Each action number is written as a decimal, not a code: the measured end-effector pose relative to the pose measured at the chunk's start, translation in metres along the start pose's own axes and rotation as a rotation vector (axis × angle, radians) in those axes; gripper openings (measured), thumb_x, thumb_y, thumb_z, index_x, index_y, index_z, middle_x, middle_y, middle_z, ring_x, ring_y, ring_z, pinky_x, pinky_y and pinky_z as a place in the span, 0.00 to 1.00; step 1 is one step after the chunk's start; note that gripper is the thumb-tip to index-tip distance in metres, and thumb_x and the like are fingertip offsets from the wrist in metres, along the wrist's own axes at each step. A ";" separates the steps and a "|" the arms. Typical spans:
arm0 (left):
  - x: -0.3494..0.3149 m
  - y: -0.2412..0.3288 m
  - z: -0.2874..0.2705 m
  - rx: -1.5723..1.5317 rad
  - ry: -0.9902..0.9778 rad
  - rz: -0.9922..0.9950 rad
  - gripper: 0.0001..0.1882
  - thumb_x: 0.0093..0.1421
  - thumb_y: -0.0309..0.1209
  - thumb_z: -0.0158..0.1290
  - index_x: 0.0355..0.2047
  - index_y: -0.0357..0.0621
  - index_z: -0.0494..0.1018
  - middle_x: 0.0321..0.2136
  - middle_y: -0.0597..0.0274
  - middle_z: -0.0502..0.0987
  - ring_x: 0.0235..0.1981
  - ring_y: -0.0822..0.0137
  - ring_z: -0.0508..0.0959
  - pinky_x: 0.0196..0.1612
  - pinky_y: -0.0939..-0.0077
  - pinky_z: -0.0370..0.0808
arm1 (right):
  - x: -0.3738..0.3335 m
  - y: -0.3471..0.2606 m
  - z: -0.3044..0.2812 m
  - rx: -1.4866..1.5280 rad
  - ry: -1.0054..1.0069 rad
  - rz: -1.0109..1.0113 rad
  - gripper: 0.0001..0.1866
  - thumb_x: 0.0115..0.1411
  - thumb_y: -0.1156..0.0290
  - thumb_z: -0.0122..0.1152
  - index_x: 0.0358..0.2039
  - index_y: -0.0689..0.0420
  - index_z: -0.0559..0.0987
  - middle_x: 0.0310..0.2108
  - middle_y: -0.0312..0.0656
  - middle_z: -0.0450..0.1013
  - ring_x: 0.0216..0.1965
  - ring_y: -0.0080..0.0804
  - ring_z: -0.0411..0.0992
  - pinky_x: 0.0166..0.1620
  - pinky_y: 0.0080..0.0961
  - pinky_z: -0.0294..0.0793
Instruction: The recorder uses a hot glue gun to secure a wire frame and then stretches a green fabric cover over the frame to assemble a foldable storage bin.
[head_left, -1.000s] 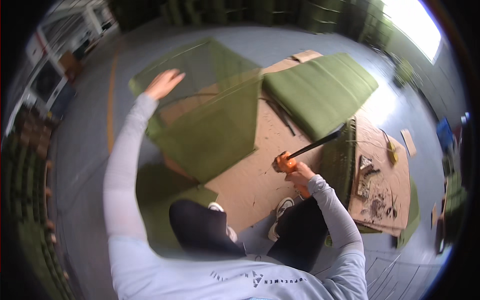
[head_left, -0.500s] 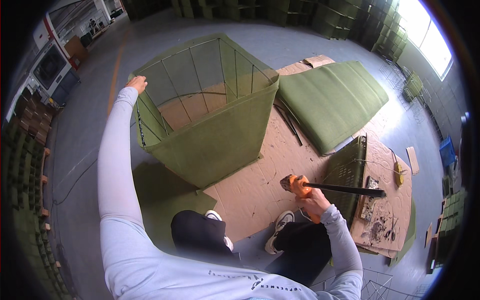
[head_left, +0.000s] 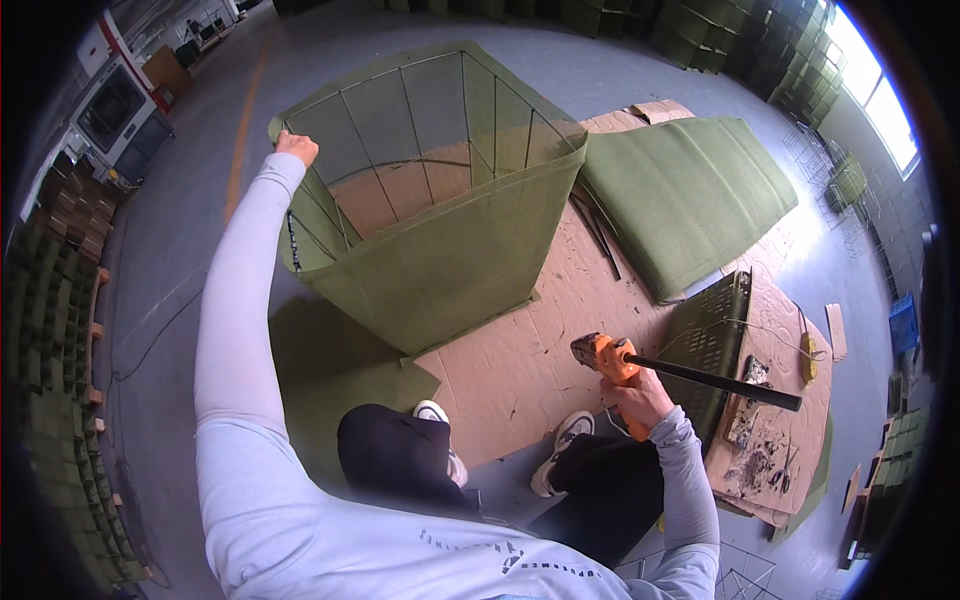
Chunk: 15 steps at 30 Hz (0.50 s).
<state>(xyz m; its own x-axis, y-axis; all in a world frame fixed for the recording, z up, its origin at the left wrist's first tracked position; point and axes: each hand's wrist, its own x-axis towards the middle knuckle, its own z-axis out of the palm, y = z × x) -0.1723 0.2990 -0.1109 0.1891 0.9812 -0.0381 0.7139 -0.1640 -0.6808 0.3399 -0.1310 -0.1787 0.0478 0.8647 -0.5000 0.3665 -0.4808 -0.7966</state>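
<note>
In front of me stands a large open-topped green felt box (head_left: 450,265) with a thin wire frame (head_left: 408,130) inside its walls. My left hand (head_left: 297,149) is closed on the upper rim at the box's left corner. An orange hot glue gun (head_left: 612,358) is in my right hand (head_left: 645,398), held by its handle apart from the box. From its back sticks out a long black glue stick (head_left: 715,381). The gun's dark, smeared nozzle end points left toward the box.
Cardboard (head_left: 520,375) covers the floor under the box. Folded green felt (head_left: 690,200) lies behind to the right, beside black sticks (head_left: 597,235). A green crate (head_left: 700,330) topped with cardboard carries scissors (head_left: 785,470) and a yellow-handled tool (head_left: 809,357). Wire frames lie at lower right.
The whole view has shifted a little, so the box sits slightly higher and further right. My left hand stays on the rim, and my right still holds the glue gun.
</note>
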 end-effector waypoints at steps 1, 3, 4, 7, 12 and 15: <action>-0.005 0.003 -0.002 0.043 0.054 0.042 0.14 0.61 0.27 0.44 0.38 0.48 0.80 0.39 0.58 0.81 0.43 0.59 0.80 0.51 0.55 0.67 | -0.001 0.000 0.000 -0.001 0.000 0.002 0.12 0.51 0.74 0.62 0.35 0.64 0.74 0.26 0.37 0.72 0.25 0.24 0.71 0.29 0.23 0.75; -0.019 0.007 -0.007 0.051 0.136 0.033 0.12 0.60 0.27 0.45 0.36 0.48 0.80 0.36 0.60 0.81 0.42 0.60 0.80 0.51 0.58 0.64 | -0.002 0.002 0.000 0.020 0.020 -0.044 0.11 0.51 0.74 0.62 0.34 0.64 0.74 0.26 0.38 0.72 0.24 0.24 0.72 0.27 0.23 0.75; -0.024 0.004 -0.011 0.082 0.167 0.076 0.12 0.59 0.27 0.46 0.35 0.48 0.80 0.35 0.61 0.81 0.42 0.61 0.80 0.50 0.58 0.64 | -0.002 0.003 -0.001 0.010 0.012 -0.057 0.11 0.51 0.74 0.62 0.34 0.64 0.74 0.26 0.38 0.72 0.24 0.25 0.72 0.27 0.23 0.75; -0.059 0.010 -0.036 0.096 0.209 0.126 0.11 0.58 0.27 0.47 0.31 0.51 0.80 0.31 0.64 0.80 0.39 0.65 0.79 0.48 0.60 0.61 | -0.006 0.002 0.000 0.045 0.031 -0.080 0.11 0.50 0.73 0.63 0.33 0.63 0.75 0.24 0.36 0.72 0.23 0.24 0.72 0.26 0.23 0.73; -0.139 0.033 -0.049 0.104 0.154 0.047 0.08 0.54 0.27 0.51 0.28 0.51 0.80 0.29 0.64 0.80 0.41 0.64 0.76 0.54 0.58 0.61 | -0.025 0.005 -0.005 0.100 0.124 -0.119 0.12 0.51 0.72 0.63 0.36 0.61 0.76 0.28 0.34 0.73 0.24 0.21 0.70 0.28 0.21 0.71; -0.189 0.036 -0.061 0.167 0.179 -0.018 0.09 0.57 0.30 0.49 0.27 0.56 0.81 0.27 0.70 0.80 0.41 0.68 0.75 0.45 0.63 0.59 | -0.048 0.001 -0.016 0.201 0.200 -0.205 0.15 0.53 0.73 0.62 0.42 0.60 0.76 0.35 0.35 0.75 0.28 0.20 0.72 0.31 0.19 0.72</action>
<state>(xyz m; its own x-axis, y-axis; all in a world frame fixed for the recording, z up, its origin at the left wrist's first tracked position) -0.1407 0.1018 -0.0836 0.3043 0.9478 0.0949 0.5993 -0.1131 -0.7925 0.3526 -0.1708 -0.1497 0.1807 0.9481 -0.2615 0.1984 -0.2956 -0.9345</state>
